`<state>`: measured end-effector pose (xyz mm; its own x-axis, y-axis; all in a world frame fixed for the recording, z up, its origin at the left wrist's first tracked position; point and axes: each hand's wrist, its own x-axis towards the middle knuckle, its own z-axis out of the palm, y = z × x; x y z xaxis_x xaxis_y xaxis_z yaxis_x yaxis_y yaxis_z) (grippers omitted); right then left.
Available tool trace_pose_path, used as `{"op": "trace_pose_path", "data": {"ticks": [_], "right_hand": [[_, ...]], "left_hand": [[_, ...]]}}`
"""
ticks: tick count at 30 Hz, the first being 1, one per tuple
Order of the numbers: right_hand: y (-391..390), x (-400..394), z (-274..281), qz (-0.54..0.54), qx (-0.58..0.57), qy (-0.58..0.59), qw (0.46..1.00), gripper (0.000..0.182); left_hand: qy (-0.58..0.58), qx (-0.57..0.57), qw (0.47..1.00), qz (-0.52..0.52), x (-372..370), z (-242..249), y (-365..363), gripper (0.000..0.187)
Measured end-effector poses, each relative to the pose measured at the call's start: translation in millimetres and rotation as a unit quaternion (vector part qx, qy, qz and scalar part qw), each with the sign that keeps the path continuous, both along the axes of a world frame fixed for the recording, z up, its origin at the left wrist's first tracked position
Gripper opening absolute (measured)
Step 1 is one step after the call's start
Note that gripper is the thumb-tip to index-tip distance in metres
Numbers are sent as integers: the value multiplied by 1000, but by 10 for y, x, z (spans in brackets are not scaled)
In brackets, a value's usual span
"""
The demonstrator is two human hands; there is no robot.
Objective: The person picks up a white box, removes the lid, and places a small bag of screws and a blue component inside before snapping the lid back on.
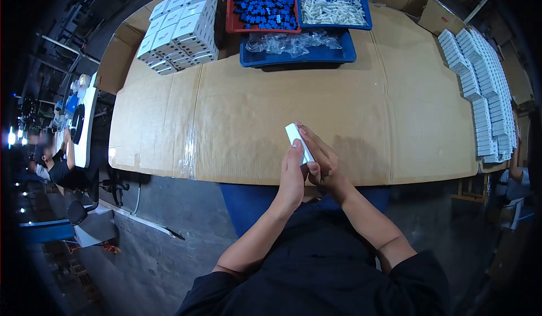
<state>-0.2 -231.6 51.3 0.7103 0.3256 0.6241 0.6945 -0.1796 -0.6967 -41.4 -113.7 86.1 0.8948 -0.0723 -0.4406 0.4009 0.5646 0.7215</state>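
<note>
A small, narrow white box (293,132) is held between my two hands just above the near part of the cardboard-covered table. My left hand (292,172) is closed on its left side, with the thumb pressed on the upper face. Along the right side lie the fingers of my right hand (323,157), stretched forward, with its thumb near the box's lower end. The box tilts, its far end leaning slightly left. Its underside and part of the left fingers are hidden.
Stacked white cartons (180,28) stand back left. A red bin (228,11) holds blue parts; a blue bin (368,19) holds small white pieces. Clear plastic bags lie in a front blue tray (299,60). Rows of white boxes (483,96) line the right edge. Another person (63,169) sits far left.
</note>
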Motion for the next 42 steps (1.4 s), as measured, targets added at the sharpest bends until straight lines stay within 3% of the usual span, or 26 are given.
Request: {"op": "trace_pose_path", "data": {"ticks": [9,13,14,19,23,27,37,42], "right_hand": [[0,-47,49,54,41,69,995,67],[-58,-42,157,37,93,129,987,62],[-71,-68,201,18,92,142,985,60],[-121,-217,314,10,66,208,976,51],[-90,-319,179,-13,61,212,975,51],[-107,-368,180,-21,-32,173,984,49],[-39,-338,100,-37,-67,59,995,47],[-54,-369,121,-39,-78,79,993,47]], "left_hand": [[-30,-1,1000,1,-77,-213,51,65],[-147,86,985,-1,11,-86,88,66],[-166,86,982,-39,32,-19,145,75],[-206,92,974,-18,67,-3,155,71],[-201,173,964,-15,55,-79,105,63],[-246,263,933,0,75,-213,92,62],[-272,220,937,4,21,-254,167,57],[-270,220,937,16,6,-220,138,57]]}}
